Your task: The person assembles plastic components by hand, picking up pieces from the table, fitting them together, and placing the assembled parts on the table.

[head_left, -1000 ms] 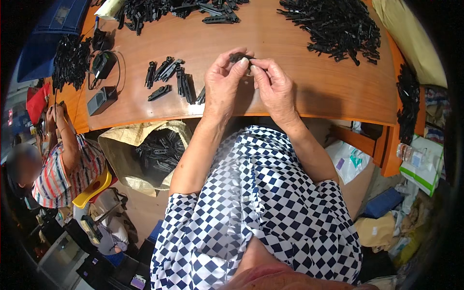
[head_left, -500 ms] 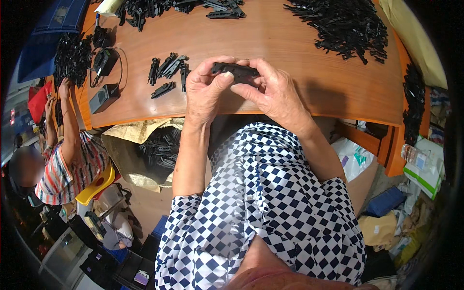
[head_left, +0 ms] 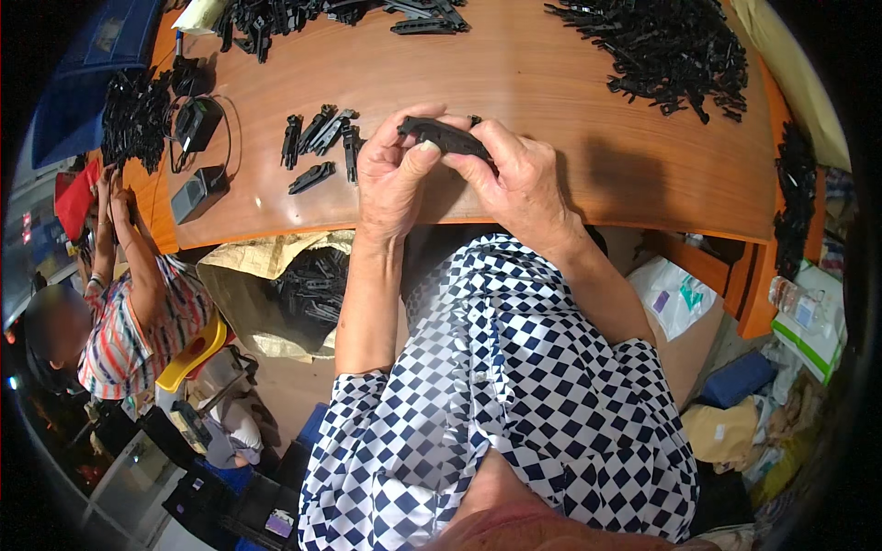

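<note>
Between my two hands, just above the table's near edge, is a long black plastic part [head_left: 447, 137] with a slightly curved outline. My left hand [head_left: 393, 165] pinches its left end, thumb on the near face and fingers behind. At the other end, my right hand [head_left: 514, 170] grips it with thumb and index finger. A small dark tip shows above the right fingers; whether it belongs to the same part I cannot tell. Left of my hands lies a small group of similar black parts [head_left: 318, 131] on the wooden table [head_left: 514, 69].
A big heap of black parts [head_left: 675, 55] lies at the far right, another pile [head_left: 266, 23] at the far left. Black boxes with cables [head_left: 197, 120] stand on the left. Below the edge, an open sack [head_left: 241, 285] holds more parts. A person in a striped top [head_left: 152, 321] works at left.
The black part has tilted, its right end now lower, and more of it shows. My right hand has shifted slightly down. The other person's hands have drawn together near the red cloth.
</note>
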Motion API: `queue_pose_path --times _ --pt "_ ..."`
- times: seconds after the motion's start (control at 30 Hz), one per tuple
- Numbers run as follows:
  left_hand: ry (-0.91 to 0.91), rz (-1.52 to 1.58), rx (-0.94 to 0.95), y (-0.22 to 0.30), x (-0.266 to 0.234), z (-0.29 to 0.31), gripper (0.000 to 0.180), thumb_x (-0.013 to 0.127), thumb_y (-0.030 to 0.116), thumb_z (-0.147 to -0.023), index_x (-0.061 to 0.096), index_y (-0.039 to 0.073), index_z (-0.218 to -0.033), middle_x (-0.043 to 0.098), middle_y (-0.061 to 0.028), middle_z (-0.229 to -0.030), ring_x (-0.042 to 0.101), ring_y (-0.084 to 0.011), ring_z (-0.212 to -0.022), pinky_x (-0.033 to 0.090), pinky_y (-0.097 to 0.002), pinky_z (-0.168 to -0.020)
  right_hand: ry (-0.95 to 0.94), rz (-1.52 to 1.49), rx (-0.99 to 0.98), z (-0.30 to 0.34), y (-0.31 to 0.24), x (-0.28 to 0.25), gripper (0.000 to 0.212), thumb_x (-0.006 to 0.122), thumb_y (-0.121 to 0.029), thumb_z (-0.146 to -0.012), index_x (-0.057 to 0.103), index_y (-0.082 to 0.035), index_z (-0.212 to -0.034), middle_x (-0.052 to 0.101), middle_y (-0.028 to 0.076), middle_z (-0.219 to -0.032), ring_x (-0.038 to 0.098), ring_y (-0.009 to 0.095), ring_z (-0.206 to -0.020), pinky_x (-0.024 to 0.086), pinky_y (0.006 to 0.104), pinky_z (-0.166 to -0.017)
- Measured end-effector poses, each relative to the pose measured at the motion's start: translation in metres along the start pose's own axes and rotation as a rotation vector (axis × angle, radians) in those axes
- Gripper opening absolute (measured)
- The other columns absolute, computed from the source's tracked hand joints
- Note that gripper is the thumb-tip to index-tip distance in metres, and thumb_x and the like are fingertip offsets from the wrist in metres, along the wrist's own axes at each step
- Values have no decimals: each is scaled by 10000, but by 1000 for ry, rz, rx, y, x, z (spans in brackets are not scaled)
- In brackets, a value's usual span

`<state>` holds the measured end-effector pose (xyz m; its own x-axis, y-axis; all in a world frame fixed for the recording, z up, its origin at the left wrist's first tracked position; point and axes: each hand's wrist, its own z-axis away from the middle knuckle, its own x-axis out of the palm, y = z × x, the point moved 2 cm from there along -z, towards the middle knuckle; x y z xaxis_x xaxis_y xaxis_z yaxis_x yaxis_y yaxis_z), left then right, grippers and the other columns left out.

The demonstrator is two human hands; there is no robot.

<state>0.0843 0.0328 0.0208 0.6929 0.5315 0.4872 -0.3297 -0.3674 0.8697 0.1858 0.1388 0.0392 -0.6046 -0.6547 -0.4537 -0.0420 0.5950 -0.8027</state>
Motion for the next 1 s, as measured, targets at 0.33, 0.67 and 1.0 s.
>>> queue_pose_path --times 0.33,0.67,1.0 --pt "-81 -724 -245 14 -21 -15 230 546 134 -939 554 3 -1127 614 -31 -948 550 -111 -846 441 -251 -775 -249 67 87 15 39 -60 305 707 -182 -795 590 -50 -1043 634 124 -841 644 301 -726 503 364 -625" --pt "-98 -1445 224 30 -38 -104 248 623 45 -802 593 39 -1047 597 -162 -984 575 -352 -929 469 -398 -790 25 926 -26 11 78 -149 234 631 -120 -810 574 -69 -1031 552 78 -995 563 258 -891 501 357 -715" --pt "-307 -1841 152 14 -39 -119 295 637 49 -795 548 30 -1075 626 -152 -987 614 -321 -910 488 -406 -793 -255 932 -94 -16 86 -129 147 622 -46 -805 510 -39 -900 491 81 -828 563 219 -785 477 319 -642"
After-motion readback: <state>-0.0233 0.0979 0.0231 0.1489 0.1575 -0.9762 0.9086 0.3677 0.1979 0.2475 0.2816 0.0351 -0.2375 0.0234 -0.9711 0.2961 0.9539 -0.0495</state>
